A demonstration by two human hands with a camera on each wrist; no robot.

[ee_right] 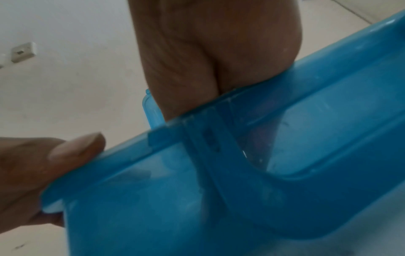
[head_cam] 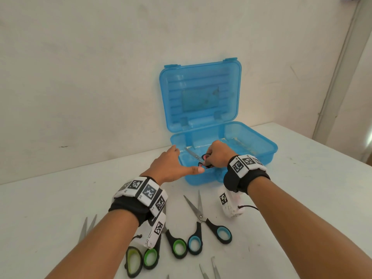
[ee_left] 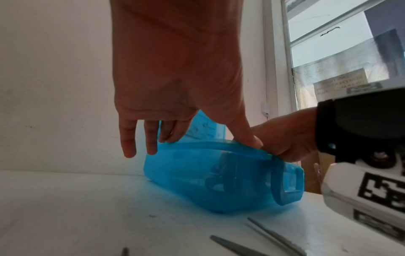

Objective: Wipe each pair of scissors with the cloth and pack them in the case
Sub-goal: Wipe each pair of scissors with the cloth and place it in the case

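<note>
- I see the white table (head_cam: 60, 208), with the open blue case (head_cam: 251, 156) standing near the wall.
- My left hand (head_cam: 171, 166) rests on the case's near-left rim, fingers straight, holding nothing.
- My right hand (head_cam: 219, 154) pinches the pink-handled scissors (head_cam: 198, 158) by their handles, inside the case.
- Blue-handled scissors (head_cam: 203, 222) and green-handled scissors (head_cam: 177, 244) lie on the table near me.

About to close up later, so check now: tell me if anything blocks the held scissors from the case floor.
Nothing visible does. The right hand holds the pink-handled scissors inside the open blue case; the left hand only touches its rim.
</note>
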